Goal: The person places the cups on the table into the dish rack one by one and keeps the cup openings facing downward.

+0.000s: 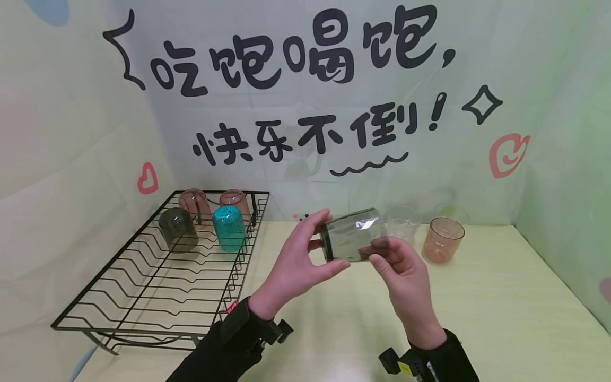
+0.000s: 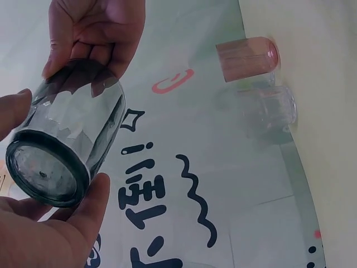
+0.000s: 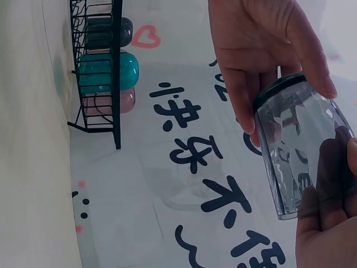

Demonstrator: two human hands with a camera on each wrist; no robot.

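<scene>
While we hold the smoky grey glass (image 1: 354,234) sideways between both hands, the head view suggests the sound way to handle it: keep one hand firmly closed round an end before the other lets go, since the wall is smooth and could slip. Our left hand (image 1: 296,262) pinches the thick base end, thumb below and fingers above; our right hand (image 1: 406,276) cups the mouth end from underneath, fingers curled onto the wall. Both forearms rise from below and meet over the table (image 1: 501,297). To the left of the left hand stands the wire rack (image 1: 143,286) with a teal cup (image 1: 229,228) and other cups upside down on it; just beyond the right hand stand an orange cup (image 1: 443,240) and a clear glass (image 1: 403,223).

From the left wrist view, we see the base of the glass (image 2: 61,151) facing the camera, our left hand (image 2: 50,234) with its thumb against the rim of that base and the right hand (image 2: 95,33) gripping the far end.

From the right wrist view, our right hand (image 3: 329,223) lies under the glass (image 3: 301,151), fingers showing through it, while the left hand (image 3: 262,50) wraps the dark base from above.
</scene>
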